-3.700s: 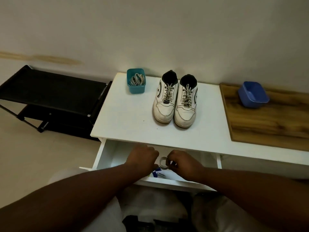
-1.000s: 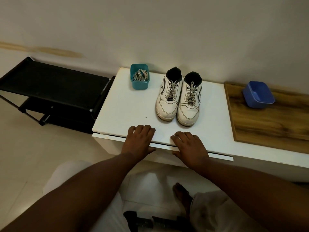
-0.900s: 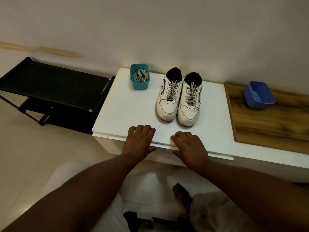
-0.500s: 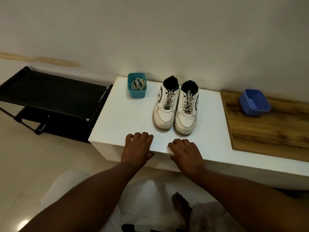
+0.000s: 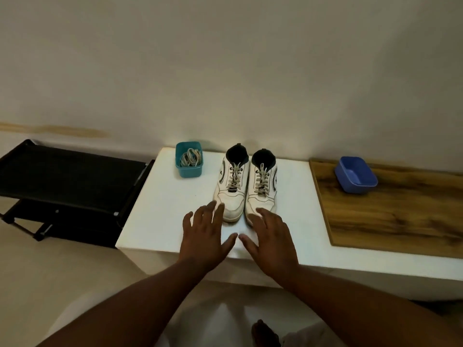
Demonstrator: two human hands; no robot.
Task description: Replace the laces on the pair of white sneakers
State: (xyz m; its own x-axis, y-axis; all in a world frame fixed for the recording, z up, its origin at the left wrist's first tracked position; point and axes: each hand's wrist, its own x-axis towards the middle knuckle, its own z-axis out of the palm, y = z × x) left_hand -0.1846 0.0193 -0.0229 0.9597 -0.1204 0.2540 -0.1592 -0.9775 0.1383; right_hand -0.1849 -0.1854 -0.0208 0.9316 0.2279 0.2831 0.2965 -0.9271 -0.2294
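Observation:
Two white sneakers stand side by side, toes toward me, on the white cabinet top [image 5: 165,211]: the left sneaker [image 5: 231,186] and the right sneaker [image 5: 262,189], both laced with greyish laces. A teal box [image 5: 189,159] with a bundle of laces in it sits left of them near the wall. My left hand [image 5: 204,234] and my right hand [image 5: 270,236] hover with fingers spread just in front of the toes, holding nothing. The fingertips overlap the toes of the shoes in this view.
A wooden board [image 5: 390,209] lies on the right part of the cabinet with an empty blue tub [image 5: 355,174] on it. A black rack [image 5: 65,181] stands to the left of the cabinet. The wall is right behind the shoes.
The drawer under the top, open at first, is now closed. Both hands have left the cabinet's front edge and moved forward with fingers spread toward the sneakers' toes.

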